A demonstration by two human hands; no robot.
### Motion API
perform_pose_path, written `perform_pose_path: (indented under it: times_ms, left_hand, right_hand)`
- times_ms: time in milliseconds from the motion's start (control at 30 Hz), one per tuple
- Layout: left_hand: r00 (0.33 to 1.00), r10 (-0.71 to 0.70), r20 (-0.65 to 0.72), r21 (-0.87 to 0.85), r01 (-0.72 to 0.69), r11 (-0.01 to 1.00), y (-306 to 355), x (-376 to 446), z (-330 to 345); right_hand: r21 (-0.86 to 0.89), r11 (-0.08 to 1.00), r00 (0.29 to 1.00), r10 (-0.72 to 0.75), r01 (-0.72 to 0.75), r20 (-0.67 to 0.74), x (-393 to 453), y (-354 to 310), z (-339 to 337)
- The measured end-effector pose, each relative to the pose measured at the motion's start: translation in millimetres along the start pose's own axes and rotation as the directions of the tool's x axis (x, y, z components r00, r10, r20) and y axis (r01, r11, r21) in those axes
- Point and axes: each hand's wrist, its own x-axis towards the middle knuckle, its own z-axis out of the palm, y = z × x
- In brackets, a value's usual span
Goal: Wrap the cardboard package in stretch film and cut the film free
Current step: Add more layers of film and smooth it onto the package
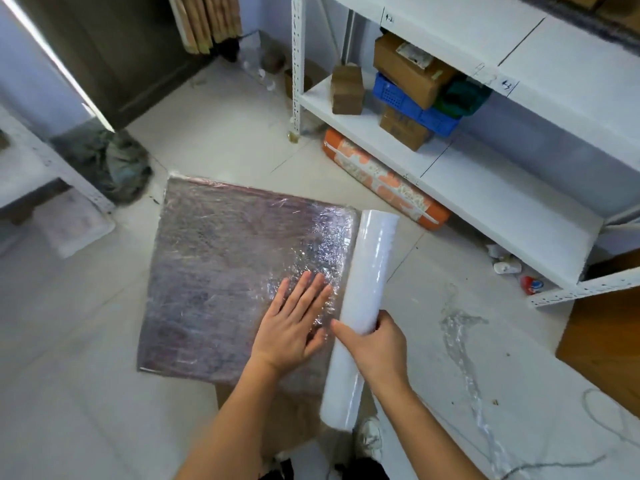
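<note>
- Package [242, 265]: flat, film-covered, lying on the floor [69, 393]; its far left part is well beyond the left hand.
- Left hand [294, 323]: fingers straight and slightly spread, palm flat on the package's near right part, gripping nothing.
- Film roll [360, 306]: white, just right of the left hand, lying along the package's right edge; near end points toward the person.
- Right hand [377, 344]: fingers and thumb curled round the roll near its middle.
- Loose film strip [464, 358]: on the floor right of the right hand, apart from it.
- Shelf [450, 174]: well beyond the right hand, holding boxes [408, 67].
</note>
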Motion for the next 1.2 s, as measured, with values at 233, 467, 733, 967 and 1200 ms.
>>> perform_pose_path:
  times_ms: [233,467,733,967,1200]
  left_hand:
    - [0.999,-0.042,-0.006,0.076,0.042,0.996,6.7,1.5,0.4]
    - [0.998,-0.063,0.028,0.162,0.058,0.985,12.5,12.1,-8.8]
    - [0.905,-0.422,-0.054,0.017,0.424,0.906,63.0,2.6,10.8]
    - [0.902,-0.43,-0.046,0.008,0.431,0.902,58.0,12.9,6.8]
    - [0.953,-0.271,-0.135,0.046,0.279,0.959,27.1,96.6,-16.8]
  right_hand:
    - [0.151,0.987,0.974,0.029,-0.064,0.225,38.0,23.8,-2.1]
    - [0.486,0.867,0.91,-0.106,-0.113,0.401,52.6,31.2,-2.8]
    - [0.495,0.858,0.901,-0.097,-0.14,0.422,62.6,29.5,2.4]
    - [0.58,0.759,0.86,-0.052,-0.296,0.507,61.6,33.8,9.0]
    - [0.585,0.746,0.843,-0.059,-0.318,0.534,65.8,35.6,7.9]
